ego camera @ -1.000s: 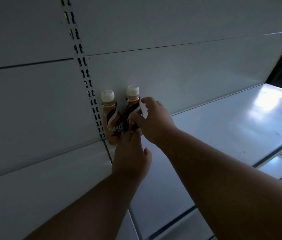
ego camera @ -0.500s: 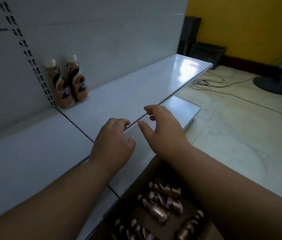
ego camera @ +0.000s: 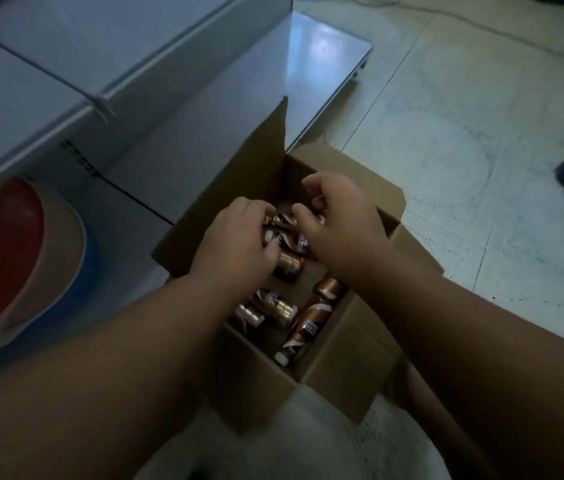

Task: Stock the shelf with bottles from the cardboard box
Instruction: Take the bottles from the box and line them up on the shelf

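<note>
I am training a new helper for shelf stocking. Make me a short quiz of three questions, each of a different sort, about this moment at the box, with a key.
1. True or false: both hands are inside the cardboard box.
2. Multiple choice: how do the loose bottles in the box lie? A) upright in rows B) on their sides C) stacked in a tray
3. Fill in: the box stands on the ____, beside the low shelf.

Key
1. True: the left hand and the right hand both reach in among the bottles.
2. B
3. floor
</note>
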The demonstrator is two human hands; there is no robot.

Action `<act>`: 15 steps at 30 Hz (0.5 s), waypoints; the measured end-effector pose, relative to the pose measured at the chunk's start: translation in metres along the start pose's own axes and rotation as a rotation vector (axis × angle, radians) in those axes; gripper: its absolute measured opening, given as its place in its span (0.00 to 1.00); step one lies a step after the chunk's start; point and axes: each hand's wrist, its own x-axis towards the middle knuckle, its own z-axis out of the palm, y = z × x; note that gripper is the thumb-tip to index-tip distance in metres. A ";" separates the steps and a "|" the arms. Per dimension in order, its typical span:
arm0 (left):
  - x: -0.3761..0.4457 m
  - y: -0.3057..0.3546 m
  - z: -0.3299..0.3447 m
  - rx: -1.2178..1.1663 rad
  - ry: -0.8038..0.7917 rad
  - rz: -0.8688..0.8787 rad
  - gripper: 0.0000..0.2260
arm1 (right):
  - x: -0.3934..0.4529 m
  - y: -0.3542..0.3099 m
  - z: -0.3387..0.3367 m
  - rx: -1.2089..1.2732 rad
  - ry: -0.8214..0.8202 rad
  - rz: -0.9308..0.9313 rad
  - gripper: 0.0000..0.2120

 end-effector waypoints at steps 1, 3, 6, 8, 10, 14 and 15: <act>0.000 -0.008 0.015 0.002 -0.045 -0.038 0.21 | -0.001 0.017 0.013 -0.028 -0.043 0.031 0.17; -0.001 -0.024 0.044 0.005 -0.144 -0.135 0.21 | 0.000 0.048 0.037 -0.083 -0.151 0.097 0.16; 0.006 -0.043 0.081 0.009 -0.230 -0.243 0.20 | 0.009 0.083 0.071 -0.115 -0.294 0.179 0.18; 0.015 -0.054 0.099 0.005 -0.257 -0.311 0.21 | 0.020 0.096 0.093 -0.124 -0.352 0.195 0.19; 0.028 -0.066 0.115 -0.013 -0.274 -0.372 0.22 | 0.034 0.105 0.115 -0.135 -0.419 0.200 0.19; 0.050 -0.087 0.145 -0.051 -0.352 -0.435 0.23 | 0.057 0.128 0.166 -0.214 -0.582 0.180 0.23; 0.053 -0.092 0.151 -0.054 -0.365 -0.457 0.23 | 0.060 0.134 0.178 -0.282 -0.622 0.159 0.25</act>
